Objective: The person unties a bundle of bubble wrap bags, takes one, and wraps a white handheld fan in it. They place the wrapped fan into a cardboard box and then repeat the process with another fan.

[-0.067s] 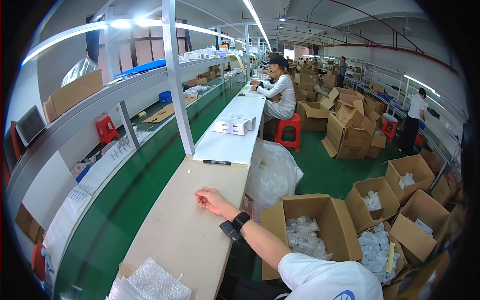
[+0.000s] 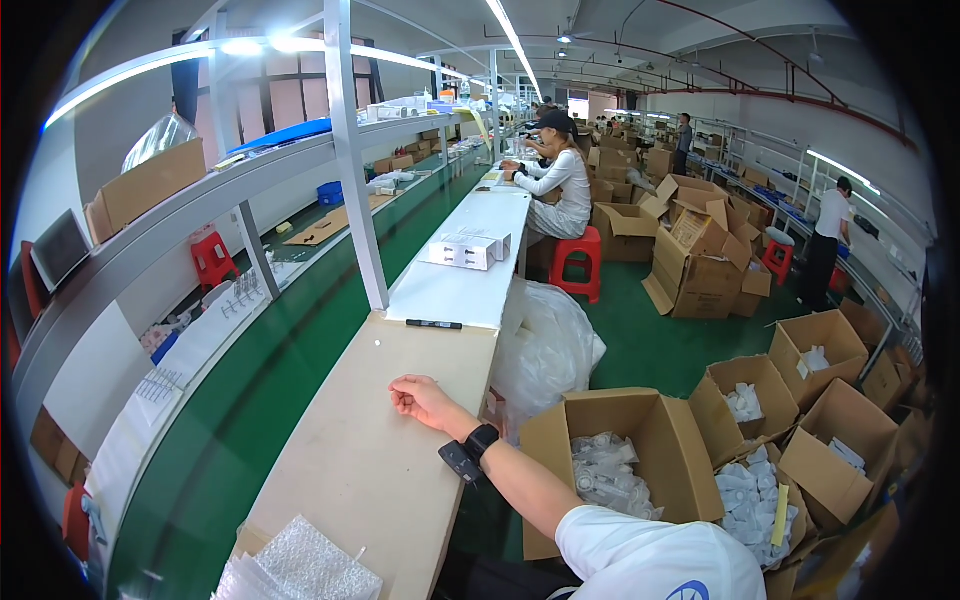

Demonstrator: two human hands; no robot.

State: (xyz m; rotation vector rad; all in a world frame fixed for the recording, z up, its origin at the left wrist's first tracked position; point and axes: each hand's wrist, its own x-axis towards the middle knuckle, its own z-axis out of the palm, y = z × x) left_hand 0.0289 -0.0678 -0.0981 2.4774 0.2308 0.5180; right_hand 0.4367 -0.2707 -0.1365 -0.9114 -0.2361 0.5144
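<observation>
My right hand [image 2: 420, 398] rests on the pale wooden worktop [image 2: 370, 450], fingers curled loosely inward and closed on nothing that I can see. A dark wristband with a small black device [image 2: 470, 452] sits on that wrist, and my forearm reaches in from the lower right. My left hand is out of view.

Just ahead of my hand, farther along the bench, a black pen [image 2: 434, 324] lies crosswise near the seam where the wood meets a white tabletop [image 2: 455, 285]. Beyond it on the white surface sit small white boxes [image 2: 468, 248]. Behind my hand, at the near end of the worktop, lies a sheet of bubble wrap [image 2: 305, 565]. Nothing lies between my hand and the pen.

To the left of my hand runs a green conveyor belt [image 2: 260, 390], with a white upright post [image 2: 358, 200] rising at the bench edge and shelves above.

To the right of my hand, below the bench edge, stands an open cardboard box [image 2: 610, 450] holding clear-bagged parts, and a big clear plastic bag [image 2: 545, 345] bulges just beyond it. More open cartons [image 2: 760, 400] crowd the green floor farther right.

Far ahead, a seated person in white [image 2: 560, 180] works at the same bench on a red stool [image 2: 575, 262]. Another person [image 2: 825, 235] stands well off to the right.
</observation>
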